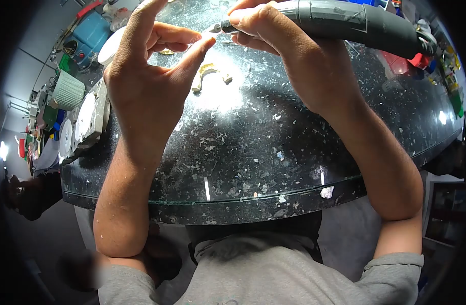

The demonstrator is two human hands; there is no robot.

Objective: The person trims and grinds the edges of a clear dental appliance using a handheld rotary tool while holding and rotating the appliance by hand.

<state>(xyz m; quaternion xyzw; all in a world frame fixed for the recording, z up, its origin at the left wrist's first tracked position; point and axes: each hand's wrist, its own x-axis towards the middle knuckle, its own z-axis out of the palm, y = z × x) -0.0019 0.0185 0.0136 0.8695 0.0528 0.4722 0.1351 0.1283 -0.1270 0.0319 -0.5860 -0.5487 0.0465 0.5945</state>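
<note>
My left hand point(146, 76) is closed in a pinch, thumb against fingertips, on a small whitish piece point(203, 36) too small and bright to make out further. My right hand point(304, 56) is wrapped round a grey rotary handpiece point(339, 16) with a black collar at its front. The handpiece's small tip is right at the piece in my left fingers; whether they touch I cannot tell. On the brightly lit tabletop below lies a yellowish, curved dental-arch piece point(206, 70), with a small fragment point(227, 79) at its right end.
The dark, speckled table point(233, 152) has a curved front edge before my body. At left stand a grey block with a white top point(88, 114), a pale woven basket point(69, 90) and a blue container point(92, 38). Red and other coloured items point(395, 62) crowd the far right.
</note>
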